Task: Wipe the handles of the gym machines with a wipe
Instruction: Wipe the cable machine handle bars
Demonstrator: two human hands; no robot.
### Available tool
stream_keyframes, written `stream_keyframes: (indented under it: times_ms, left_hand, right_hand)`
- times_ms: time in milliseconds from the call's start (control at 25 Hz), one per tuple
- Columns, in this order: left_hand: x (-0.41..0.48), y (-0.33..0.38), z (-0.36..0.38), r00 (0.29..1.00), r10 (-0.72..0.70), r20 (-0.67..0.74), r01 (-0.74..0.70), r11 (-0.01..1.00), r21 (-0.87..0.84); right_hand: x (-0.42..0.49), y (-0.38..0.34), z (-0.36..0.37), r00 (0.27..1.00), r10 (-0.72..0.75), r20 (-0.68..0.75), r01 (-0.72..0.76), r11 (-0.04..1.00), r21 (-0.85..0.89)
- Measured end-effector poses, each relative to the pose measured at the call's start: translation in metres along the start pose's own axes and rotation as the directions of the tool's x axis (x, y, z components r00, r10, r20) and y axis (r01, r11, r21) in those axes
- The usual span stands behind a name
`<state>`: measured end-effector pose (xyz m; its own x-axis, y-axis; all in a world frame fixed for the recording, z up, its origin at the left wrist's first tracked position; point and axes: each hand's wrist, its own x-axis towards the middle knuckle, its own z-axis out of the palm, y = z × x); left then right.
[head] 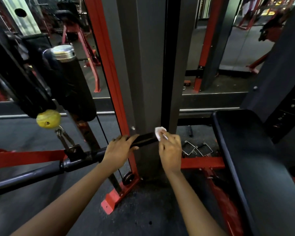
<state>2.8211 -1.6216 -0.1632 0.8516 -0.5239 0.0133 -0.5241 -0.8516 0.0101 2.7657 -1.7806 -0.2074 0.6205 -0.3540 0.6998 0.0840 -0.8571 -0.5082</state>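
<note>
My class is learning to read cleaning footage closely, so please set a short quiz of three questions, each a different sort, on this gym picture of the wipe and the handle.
1. True or false: the left hand holds the white wipe.
2. Which hand grips the black handle? A) left B) right C) neither
3. Fill in: the yellow ball is seen to the ____ of the red upright.

Key
1. False: the right hand pinches it against the handle's end.
2. A
3. left
</note>
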Motion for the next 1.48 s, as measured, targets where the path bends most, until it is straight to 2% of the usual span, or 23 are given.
stream_keyframes:
  times_ms: [80, 160, 280, 400, 480, 560, 640, 720, 800, 840, 920, 1000, 1080, 1200, 1280, 1360, 1480]
  left_hand:
    - [0.000, 0.002, 0.001, 0.999, 0.007, -0.038, -0.008, 1.000, -0.028]
    - [-0.003, 0.001, 0.003, 0.996, 0.026, -0.082, -0.032, 0.997, -0.066]
    - [-0.007, -0.002, 0.005, 0.994, 0.037, -0.105, -0.047, 0.994, -0.094]
    - [-0.011, -0.003, 0.008, 0.993, 0.062, -0.100, -0.068, 0.996, -0.059]
    - [-0.013, -0.003, 0.009, 0.993, 0.059, -0.103, -0.062, 0.998, -0.026]
    - [-0.015, -0.002, 0.009, 0.992, 0.053, -0.114, -0.054, 0.998, -0.012]
    - [-0.017, -0.004, 0.011, 0.986, 0.060, -0.158, -0.063, 0.998, -0.014]
    - [-0.019, -0.007, 0.013, 0.974, 0.104, -0.203, -0.106, 0.994, 0.001]
    - [-0.022, -0.010, 0.019, 0.958, 0.151, -0.245, -0.142, 0.988, 0.054]
    - [-0.023, -0.011, 0.022, 0.952, 0.168, -0.257, -0.148, 0.984, 0.096]
    - [-0.023, -0.012, 0.025, 0.938, 0.188, -0.291, -0.152, 0.978, 0.142]
    - [-0.022, -0.012, 0.023, 0.932, 0.178, -0.316, -0.150, 0.983, 0.111]
    - [-0.022, -0.012, 0.019, 0.930, 0.151, -0.335, -0.135, 0.988, 0.070]
    - [-0.023, -0.003, 0.013, 0.929, 0.163, -0.332, -0.139, 0.986, 0.097]
    - [-0.018, 0.015, 0.003, 0.950, 0.174, -0.260, -0.162, 0.985, 0.066]
    - [-0.010, 0.031, -0.003, 0.972, 0.134, -0.193, -0.138, 0.990, -0.006]
    - [-0.007, 0.036, -0.004, 0.965, 0.116, -0.233, -0.124, 0.992, -0.019]
  right_hand:
    - [-0.006, -0.017, 0.009, 0.985, -0.147, 0.087, 0.146, 0.989, 0.024]
    - [-0.018, -0.027, 0.015, 0.957, -0.240, 0.165, 0.231, 0.970, 0.071]
    - [-0.011, -0.001, 0.009, 0.964, -0.224, 0.141, 0.222, 0.975, 0.029]
    - [0.007, 0.032, -0.005, 0.990, -0.118, 0.081, 0.123, 0.991, -0.061]
    - [0.015, 0.033, -0.008, 0.993, -0.089, 0.074, 0.093, 0.994, -0.055]
    - [0.016, 0.017, -0.005, 0.968, -0.192, 0.165, 0.193, 0.981, 0.007]
    - [0.011, 0.004, 0.001, 0.912, -0.301, 0.278, 0.308, 0.951, 0.018]
    - [0.018, 0.009, 0.000, 0.895, -0.289, 0.340, 0.308, 0.951, 0.000]
    - [0.027, 0.027, -0.006, 0.904, -0.176, 0.390, 0.223, 0.972, -0.078]
    - [0.031, 0.035, -0.013, 0.897, -0.083, 0.434, 0.128, 0.989, -0.077]
    - [0.031, 0.047, -0.021, 0.877, 0.145, 0.459, -0.196, 0.978, 0.066]
    - [0.021, 0.040, -0.022, 0.818, 0.349, 0.458, -0.486, 0.845, 0.223]
    - [0.005, 0.029, -0.019, 0.757, 0.463, 0.461, -0.618, 0.735, 0.277]
    - [-0.010, 0.020, -0.020, 0.719, 0.555, 0.418, -0.690, 0.640, 0.337]
    - [-0.010, 0.018, -0.026, 0.722, 0.589, 0.362, -0.692, 0.626, 0.361]
    - [-0.005, 0.014, -0.033, 0.762, 0.578, 0.292, -0.646, 0.647, 0.405]
    - [0.010, 0.009, -0.038, 0.827, 0.497, 0.262, -0.561, 0.703, 0.436]
